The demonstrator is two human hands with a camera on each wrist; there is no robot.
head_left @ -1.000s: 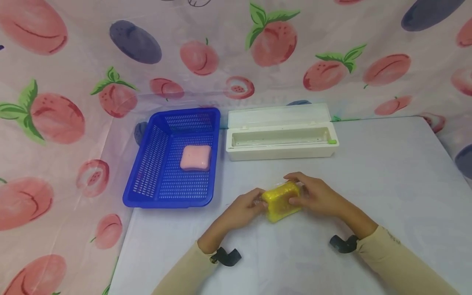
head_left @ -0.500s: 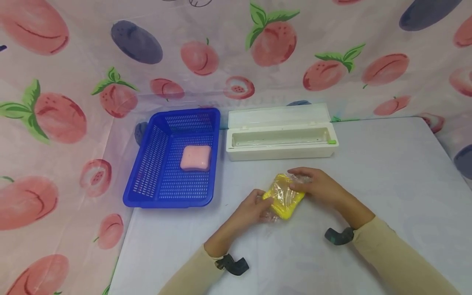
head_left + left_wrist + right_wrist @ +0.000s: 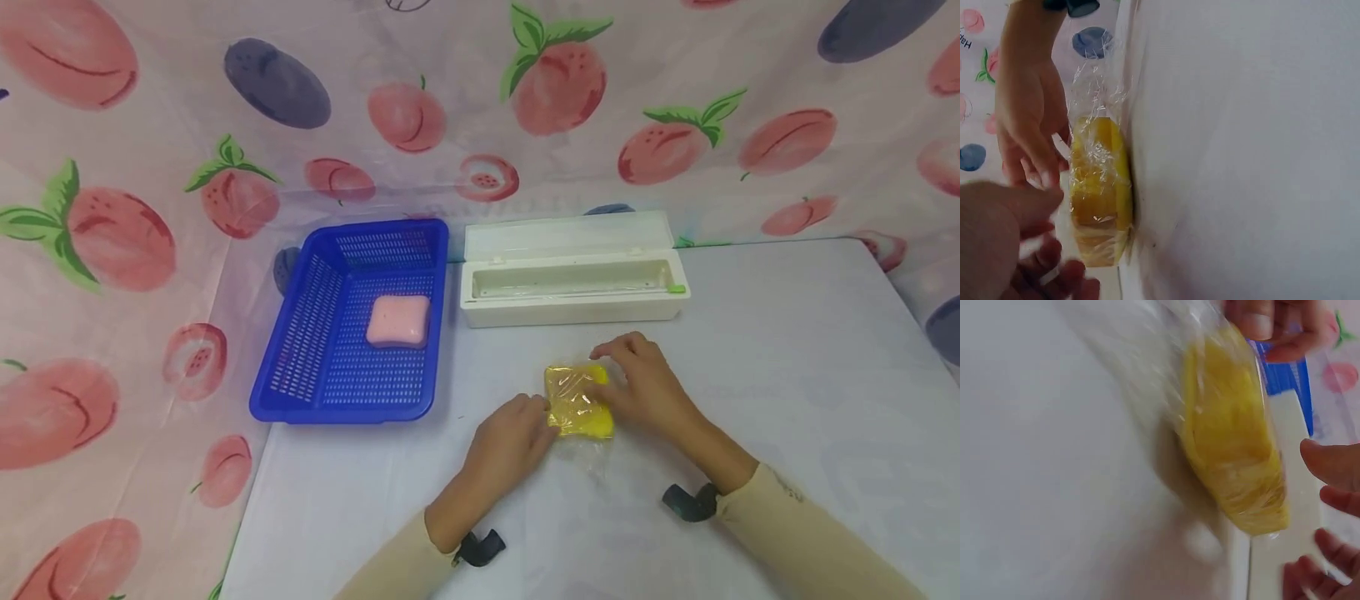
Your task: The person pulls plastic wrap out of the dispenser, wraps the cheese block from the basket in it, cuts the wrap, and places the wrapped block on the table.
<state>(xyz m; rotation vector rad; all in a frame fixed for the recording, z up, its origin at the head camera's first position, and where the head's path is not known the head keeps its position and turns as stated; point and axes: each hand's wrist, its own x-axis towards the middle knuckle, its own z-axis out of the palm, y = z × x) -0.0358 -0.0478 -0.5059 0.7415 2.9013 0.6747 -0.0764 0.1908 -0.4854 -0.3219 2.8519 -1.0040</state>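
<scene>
A yellow block point(image 3: 577, 400), waisted like a sponge and wrapped in clear film point(image 3: 588, 457), lies on the table in the head view. Loose film trails off its near side. My left hand point(image 3: 508, 442) is at the block's left edge, its thumb and fingers loosely bent and not round it in the left wrist view. To the right, my right hand point(image 3: 645, 392) hovers close by with its fingers spread. In the right wrist view a gap shows between those fingers and the wrapped block point(image 3: 1232, 431). Whether either hand touches the film cannot be told.
A blue slotted basket point(image 3: 341, 412) stands to the left, holding a pink block point(image 3: 398, 322) of similar shape. Behind the hands sits a long white film dispenser point(image 3: 573, 312), lid raised, with a green slider point(image 3: 677, 289). A fruit-print cloth point(image 3: 442, 50) hangs behind.
Both hands held and turned the yellow block in its film earlier. Now it lies flatter and squarer on the table, the film trails toward the near side, and the right hand's fingers have spread off it.
</scene>
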